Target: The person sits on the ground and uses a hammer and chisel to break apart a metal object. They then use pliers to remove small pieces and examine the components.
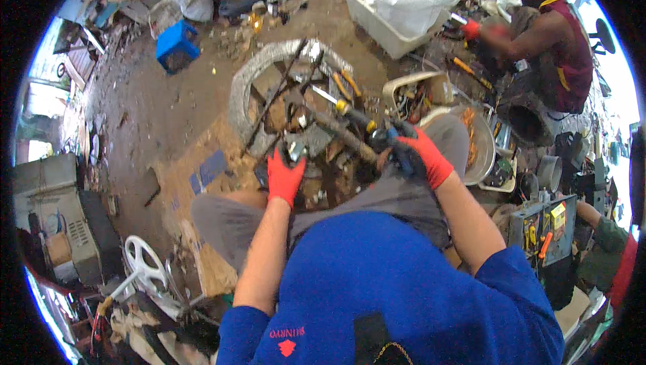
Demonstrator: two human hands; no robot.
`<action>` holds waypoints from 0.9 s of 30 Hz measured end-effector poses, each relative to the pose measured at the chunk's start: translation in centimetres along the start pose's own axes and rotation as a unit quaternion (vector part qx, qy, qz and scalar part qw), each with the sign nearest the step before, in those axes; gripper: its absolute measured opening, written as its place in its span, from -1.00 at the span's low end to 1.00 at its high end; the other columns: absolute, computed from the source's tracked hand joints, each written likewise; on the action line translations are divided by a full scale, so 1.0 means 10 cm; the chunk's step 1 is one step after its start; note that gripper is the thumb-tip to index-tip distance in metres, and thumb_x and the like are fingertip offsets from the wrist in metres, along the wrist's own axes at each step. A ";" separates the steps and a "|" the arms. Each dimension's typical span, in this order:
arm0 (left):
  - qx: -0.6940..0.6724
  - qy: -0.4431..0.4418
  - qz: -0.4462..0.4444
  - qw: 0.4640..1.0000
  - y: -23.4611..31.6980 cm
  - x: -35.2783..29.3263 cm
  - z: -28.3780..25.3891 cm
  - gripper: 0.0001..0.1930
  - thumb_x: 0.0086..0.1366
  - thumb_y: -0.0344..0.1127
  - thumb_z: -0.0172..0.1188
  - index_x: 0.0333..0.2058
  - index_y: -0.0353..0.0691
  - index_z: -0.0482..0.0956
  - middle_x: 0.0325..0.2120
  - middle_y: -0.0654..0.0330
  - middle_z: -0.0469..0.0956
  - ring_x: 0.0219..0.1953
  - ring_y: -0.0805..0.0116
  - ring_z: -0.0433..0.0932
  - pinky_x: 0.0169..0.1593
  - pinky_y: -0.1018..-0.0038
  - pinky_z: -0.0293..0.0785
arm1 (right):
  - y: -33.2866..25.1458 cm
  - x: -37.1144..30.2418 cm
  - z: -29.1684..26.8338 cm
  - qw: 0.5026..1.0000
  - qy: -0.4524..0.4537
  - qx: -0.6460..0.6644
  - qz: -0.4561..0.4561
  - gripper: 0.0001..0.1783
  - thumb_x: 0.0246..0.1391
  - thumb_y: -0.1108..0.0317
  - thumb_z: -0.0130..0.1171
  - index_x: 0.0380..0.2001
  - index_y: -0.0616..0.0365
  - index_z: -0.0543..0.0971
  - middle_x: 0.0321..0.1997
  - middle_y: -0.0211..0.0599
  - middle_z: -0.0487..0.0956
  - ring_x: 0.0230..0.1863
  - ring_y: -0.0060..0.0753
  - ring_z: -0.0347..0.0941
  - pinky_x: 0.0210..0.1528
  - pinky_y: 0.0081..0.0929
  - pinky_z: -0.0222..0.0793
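My left hand (286, 175), in a red glove with dark fingers, is closed around a small shiny metal piece (295, 150) low over the work spot. My right hand (422, 155), gloved the same way, is curled above my right knee; what lies in its dark fingers is hard to make out. Beside it is the yellow-and-black handle of a screwdriver (359, 116). A hammer (344, 137) with a worn wooden handle slants between my hands. Ahead lies a grey, angular metal ring (243, 89), with a dark rod (274, 101) and orange-handled pliers (347, 85) across it.
Flattened cardboard (192, 183) lies under my left leg. To the right stand a bin of scrap (418, 82), a metal bowl (482, 146) and an open toolbox (553, 227). Further off are a blue stool (177, 43), a white tub (397, 41) and a seated co-worker (568, 49).
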State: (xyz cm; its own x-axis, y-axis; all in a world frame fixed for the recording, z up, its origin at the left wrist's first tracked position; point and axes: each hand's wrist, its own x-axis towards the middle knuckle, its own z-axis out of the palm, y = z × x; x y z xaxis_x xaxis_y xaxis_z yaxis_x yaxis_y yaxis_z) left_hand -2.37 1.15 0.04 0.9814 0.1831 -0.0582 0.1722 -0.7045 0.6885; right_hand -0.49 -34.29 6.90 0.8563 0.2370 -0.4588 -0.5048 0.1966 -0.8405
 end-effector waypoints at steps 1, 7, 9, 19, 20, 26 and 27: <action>0.009 0.020 0.003 1.000 -0.04 -0.02 0.00 -0.16 0.06 -0.07 0.42 0.24 -0.36 0.29 0.17 -0.32 0.31 0.25 -0.25 0.29 0.29 0.13 0.26 | -0.13 -0.08 0.15 0.999 0.024 0.019 0.015 -0.52 0.12 0.32 0.25 0.12 0.15 0.49 -0.09 -0.36 0.62 -0.18 -0.47 0.55 -0.15 -0.40 0.53; 0.113 -0.003 0.020 0.993 0.25 0.00 -0.04 -0.15 0.06 -0.07 0.36 0.28 -0.32 0.25 0.24 -0.39 0.20 0.28 -0.30 0.22 0.34 0.06 0.18 | -0.08 0.00 0.06 0.998 0.005 -0.045 -0.041 -0.42 0.10 0.36 0.28 0.21 0.19 0.45 0.01 -0.33 0.60 -0.09 -0.48 0.50 -0.05 -0.49 0.47; 0.138 -0.029 0.033 0.989 0.29 0.00 -0.07 -0.16 0.06 -0.10 0.36 0.29 -0.28 0.24 0.25 -0.36 0.20 0.29 -0.29 0.22 0.34 0.06 0.17 | 0.05 0.07 -0.04 0.997 0.007 -0.061 -0.051 -0.41 0.12 0.36 0.26 0.23 0.19 0.43 0.02 -0.33 0.59 -0.07 -0.49 0.49 -0.04 -0.48 0.46; 0.038 -0.085 0.000 0.996 0.00 0.07 -0.11 -0.14 0.01 -0.20 0.43 0.27 -0.29 0.25 0.24 -0.26 0.26 0.28 -0.21 0.26 0.30 0.13 0.26 | 0.08 0.08 0.01 0.999 0.000 -0.015 -0.046 -0.43 0.19 0.33 0.20 0.27 0.14 0.39 0.03 -0.33 0.59 -0.09 -0.48 0.51 -0.06 -0.42 0.49; 0.005 -0.082 -0.013 0.997 0.01 0.09 -0.11 -0.13 0.00 -0.20 0.44 0.27 -0.31 0.25 0.23 -0.26 0.26 0.27 -0.21 0.26 0.30 0.14 0.26 | 0.07 0.08 0.02 0.998 0.002 -0.023 -0.054 -0.43 0.20 0.32 0.21 0.27 0.14 0.39 0.02 -0.34 0.59 -0.10 -0.48 0.51 -0.07 -0.42 0.50; -0.016 -0.026 0.007 1.000 -0.02 0.05 -0.06 -0.11 -0.03 -0.19 0.48 0.25 -0.35 0.25 0.21 -0.27 0.28 0.28 -0.20 0.25 0.31 0.16 0.25 | -0.12 -0.03 0.19 1.000 -0.021 0.005 0.004 -0.43 0.19 0.30 0.22 0.26 0.15 0.39 0.02 -0.36 0.58 -0.08 -0.48 0.50 -0.11 -0.43 0.51; 0.002 -0.029 0.001 1.000 -0.02 0.03 -0.05 -0.11 -0.03 -0.20 0.48 0.25 -0.36 0.25 0.21 -0.27 0.28 0.29 -0.19 0.25 0.32 0.17 0.24 | -0.11 -0.02 0.18 1.000 -0.022 -0.004 -0.003 -0.42 0.18 0.31 0.23 0.26 0.16 0.39 0.03 -0.35 0.57 -0.07 -0.47 0.49 -0.09 -0.42 0.50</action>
State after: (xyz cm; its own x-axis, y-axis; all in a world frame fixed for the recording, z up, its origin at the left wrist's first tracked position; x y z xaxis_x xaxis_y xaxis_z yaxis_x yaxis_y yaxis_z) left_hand -2.12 1.72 0.23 0.9850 0.1415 -0.0993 0.1707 -0.7069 0.6864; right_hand -0.28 -32.87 8.47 0.8539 0.2773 -0.4403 -0.4981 0.1909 -0.8458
